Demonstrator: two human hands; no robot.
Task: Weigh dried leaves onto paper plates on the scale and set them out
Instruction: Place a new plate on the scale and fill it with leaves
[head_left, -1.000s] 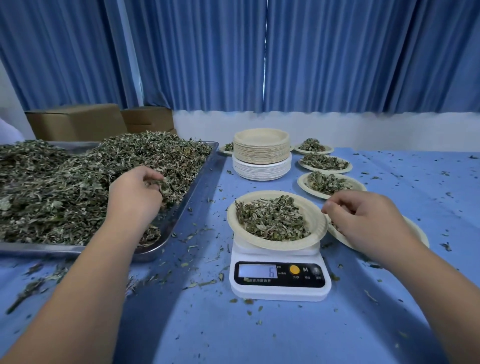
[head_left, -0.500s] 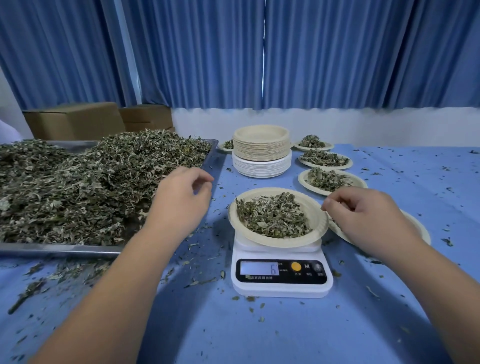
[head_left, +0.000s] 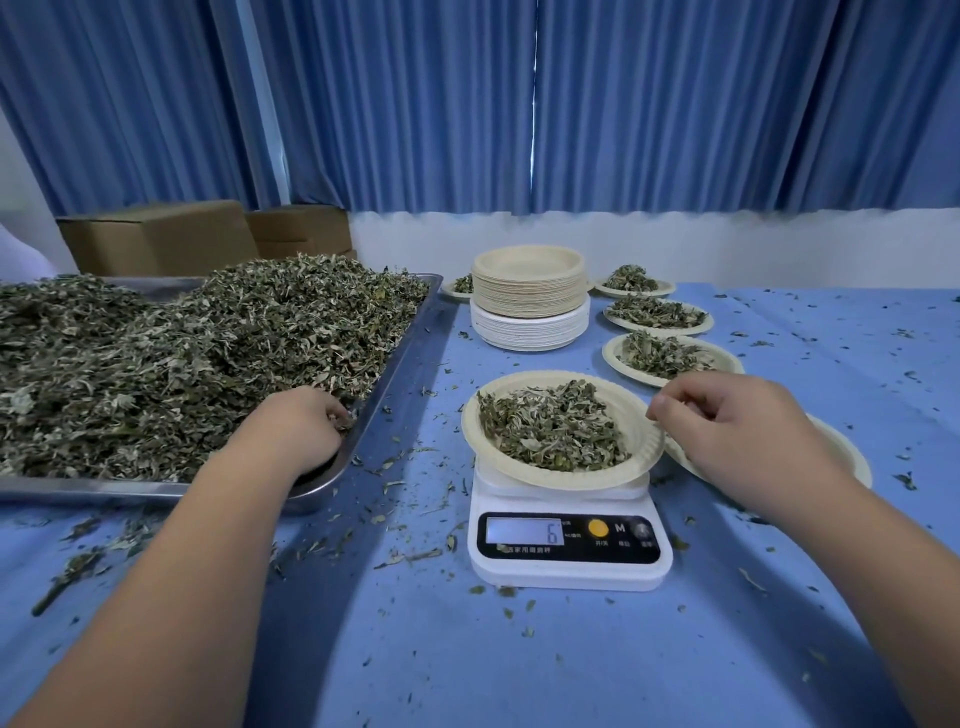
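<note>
On the scale: a paper plate (head_left: 640, 458) sits on the white kitchen scale (head_left: 569, 569) at mid-table and carries a low mound of dried leaves (head_left: 553, 434). The display (head_left: 524, 531) shows a 6; any other digit is too faint to read.
Right hand: the right hand (head_left: 727, 421) is at the plate's right rim, fingers curled, thumb tip meeting them just over the edge. Whether it pinches the rim, a few leaves or nothing cannot be told.
Left hand: the left hand (head_left: 301, 431) reaches into the near right corner of the metal tray (head_left: 397, 371), fingers curled down into the loose leaves (head_left: 182, 353) and closing on a small pinch.
Step in hand: this looks like a top-up, with the portion being trimmed to weight before the plate joins the rest.
Set out: three filled plates (head_left: 660, 317) line up beyond the right hand. Another plate (head_left: 844, 454) lies half hidden under that wrist, and a stack of empty plates (head_left: 530, 301) stands behind the scale.
What could go wrong: any press on the rim would falsify the reading or tip the light plate, which overhangs the scale's platform. A pinch carried across the gap may shed leaves, and too big a pinch would overshoot the weight. The right wrist could also nudge the plate beneath it.
Around: a blue tablecloth (head_left: 571, 670) is strewn with leaf crumbs. Cardboard boxes (head_left: 156, 236) and blue curtains (head_left: 675, 104) stand behind.
</note>
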